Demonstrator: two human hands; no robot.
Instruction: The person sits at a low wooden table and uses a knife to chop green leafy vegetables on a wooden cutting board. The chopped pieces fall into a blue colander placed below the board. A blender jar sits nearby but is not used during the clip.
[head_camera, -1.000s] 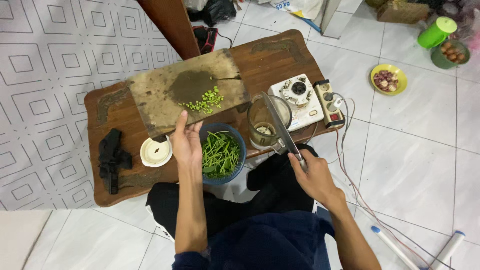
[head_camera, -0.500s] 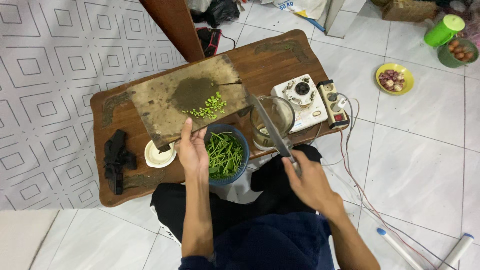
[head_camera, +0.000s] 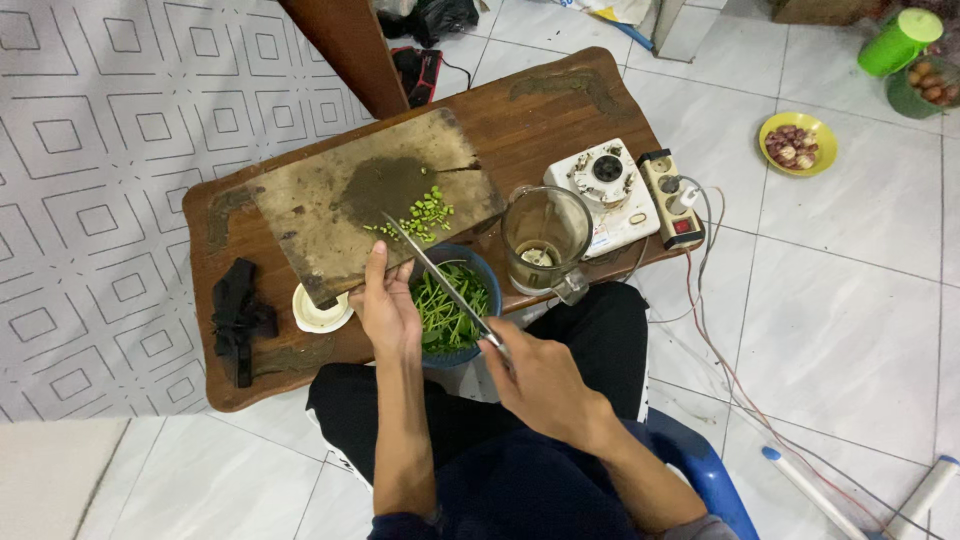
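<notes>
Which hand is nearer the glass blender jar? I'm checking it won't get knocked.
Right. The right hand holds the knife below the blender jar; the left hand is farther, across the blue bowl.

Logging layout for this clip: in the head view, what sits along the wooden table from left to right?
Black cloth → small white dish → left hand on the cutting board → blue bowl of greens → blender jar → white blender base → power strip.
</notes>
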